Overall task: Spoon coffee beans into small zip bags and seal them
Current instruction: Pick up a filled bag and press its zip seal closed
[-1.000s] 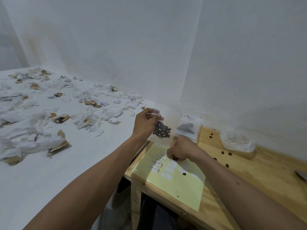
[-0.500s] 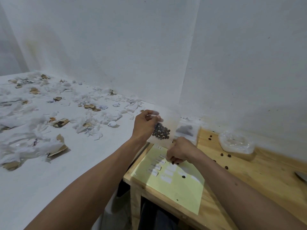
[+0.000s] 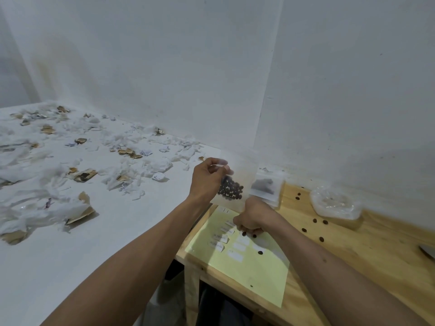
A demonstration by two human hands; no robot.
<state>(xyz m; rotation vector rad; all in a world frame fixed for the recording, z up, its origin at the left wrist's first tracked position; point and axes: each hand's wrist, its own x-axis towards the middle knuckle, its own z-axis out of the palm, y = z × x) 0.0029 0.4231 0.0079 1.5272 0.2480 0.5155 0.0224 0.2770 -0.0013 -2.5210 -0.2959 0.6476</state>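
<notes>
My left hand [image 3: 208,178] pinches the top left edge of a small clear zip bag [image 3: 237,175] and holds it upright above the table's left end. Dark coffee beans [image 3: 230,190] lie in the bag's lower part. Just below the bag, my right hand [image 3: 253,217] is curled into a fist over the yellow sheet [image 3: 259,274], with a couple of beans at its fingertips. What the fist holds is hidden. Behind, another filled zip bag [image 3: 263,184] leans against the wall.
Loose beans [image 3: 316,229] are scattered on the wooden table [image 3: 376,260]. A crumpled clear plastic bag [image 3: 334,204] sits by the wall. White label slips [image 3: 220,241] lie on the yellow sheet. Torn paper scraps [image 3: 77,175] litter the white floor to the left.
My right hand has dropped slightly from the bag's lower edge toward the yellow sheet. The left hand keeps its grip on the bag, which has barely moved.
</notes>
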